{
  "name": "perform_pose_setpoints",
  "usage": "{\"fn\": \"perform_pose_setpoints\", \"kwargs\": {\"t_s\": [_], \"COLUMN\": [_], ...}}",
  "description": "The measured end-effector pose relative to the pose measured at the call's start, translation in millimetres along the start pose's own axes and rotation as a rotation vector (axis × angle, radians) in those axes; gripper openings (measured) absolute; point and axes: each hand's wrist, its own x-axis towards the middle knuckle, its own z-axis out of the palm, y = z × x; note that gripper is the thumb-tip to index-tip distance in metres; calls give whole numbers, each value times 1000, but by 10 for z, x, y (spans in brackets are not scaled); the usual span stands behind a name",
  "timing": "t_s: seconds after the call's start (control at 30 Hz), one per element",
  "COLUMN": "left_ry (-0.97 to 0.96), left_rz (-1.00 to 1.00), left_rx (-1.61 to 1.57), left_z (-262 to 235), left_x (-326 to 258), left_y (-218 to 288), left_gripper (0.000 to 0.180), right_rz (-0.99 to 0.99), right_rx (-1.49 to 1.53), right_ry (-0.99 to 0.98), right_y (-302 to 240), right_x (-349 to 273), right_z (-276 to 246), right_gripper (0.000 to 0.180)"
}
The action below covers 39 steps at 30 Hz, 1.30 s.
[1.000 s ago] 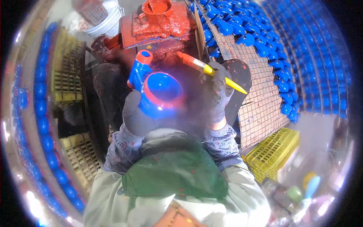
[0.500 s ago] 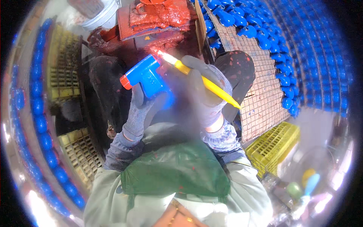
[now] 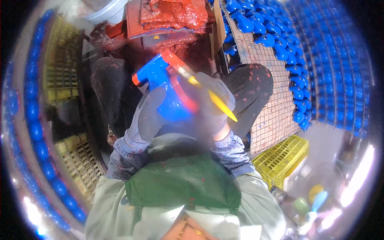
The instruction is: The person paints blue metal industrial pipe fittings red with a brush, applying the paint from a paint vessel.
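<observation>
Since 0.5 s ago: fitting [image 3: 161,77] shows its broad bowl's red rim at right; brush [image 3: 195,81] sits closer in, butt shifted left and slightly nearer, bristles now overlapping the tube's far right end (contact: cannot tell). At 1.0 s ago the bowl's mouth faced up and the brush was apart.

Orientation: tube's long axis runs near left to far right, red-ringed end pointing left; bowl extends near and right. Brush tip points far left.

Position: fitting above the lap, between the knees.

Grip: left hand [image 3: 151,110] clasps the fitting's near left side, underside fingers hidden; right hand [image 3: 214,100] closed around the brush handle.
</observation>
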Motion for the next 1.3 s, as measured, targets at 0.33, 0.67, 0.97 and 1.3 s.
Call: {"fn": "perform_pose_setpoints", "kwargs": {"t_s": [0.33,0.67,0.97,1.3], "left_ry": [-93,13,104,129], "left_rz": [-236,343,1500,1465], "left_rx": [-808,359,1357,1606], "left_z": [-39,-216,-437,-289], "left_x": [22,-84,21,-69], "left_y": [281,176,755,756], "left_gripper": [53,56,32,42], "right_rz": [255,451,109,242], "right_rx": [576,821,613,618], "right_ry": [270,397,325,416], "right_y": [276,221,-295,-406], "right_x": [-12,117,267,262], "right_z": [210,-8,-532,-657], "right_gripper": [25,14,15,18]}}
